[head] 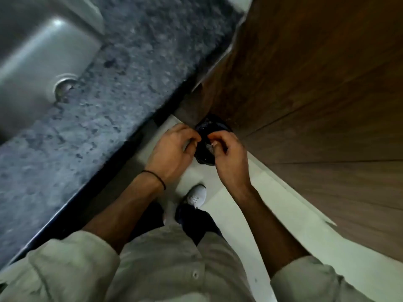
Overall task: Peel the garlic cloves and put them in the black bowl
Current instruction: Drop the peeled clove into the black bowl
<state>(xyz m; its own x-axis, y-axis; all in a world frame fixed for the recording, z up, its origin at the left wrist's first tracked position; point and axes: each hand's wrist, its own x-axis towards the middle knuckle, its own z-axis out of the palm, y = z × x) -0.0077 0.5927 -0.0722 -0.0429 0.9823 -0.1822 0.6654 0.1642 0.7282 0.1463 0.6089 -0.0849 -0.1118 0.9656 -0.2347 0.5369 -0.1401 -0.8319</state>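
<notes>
Garlic scrap (212,146), pale and blurred, is pinched by the right hand (231,158) over a black container (204,129) on the floor (231,205); left hand (172,149) is curled, contents indeterminable.

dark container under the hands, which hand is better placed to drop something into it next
Right, probably. The right hand pinches a small pale piece directly above the dark container, while the left hand is curled beside its rim; whether it holds anything is hidden.
</notes>
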